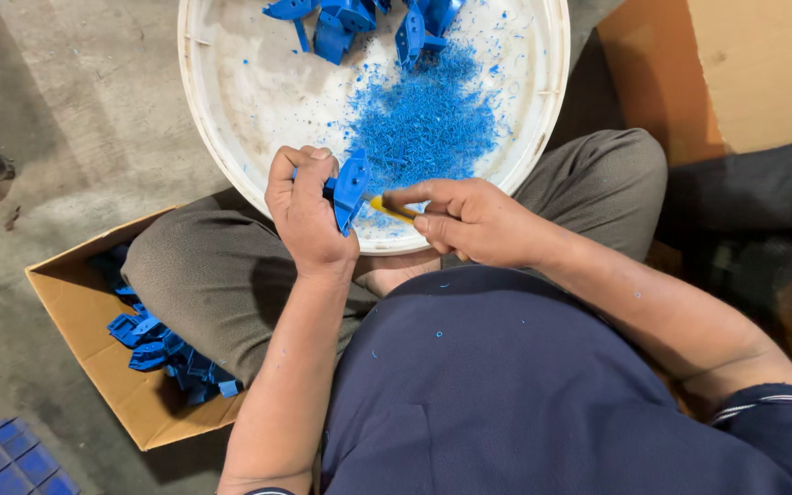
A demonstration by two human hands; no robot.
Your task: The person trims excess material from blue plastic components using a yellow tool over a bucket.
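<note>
While you sit over the white tub (231, 82), your left hand (304, 215) is closed around a blue plastic part (350, 191) at the tub's near rim. Your right hand (469, 220) pinches a yellow-handled tool (394, 209), its tip touching the part. Blue shavings (423, 124) lie heaped in the tub, more blue parts (350, 18) beyond them.

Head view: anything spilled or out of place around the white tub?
Mostly contained: blue shavings heap inside the white tub. A few blue flecks have strayed onto the navy shirt. Nothing looks damaged.
</note>
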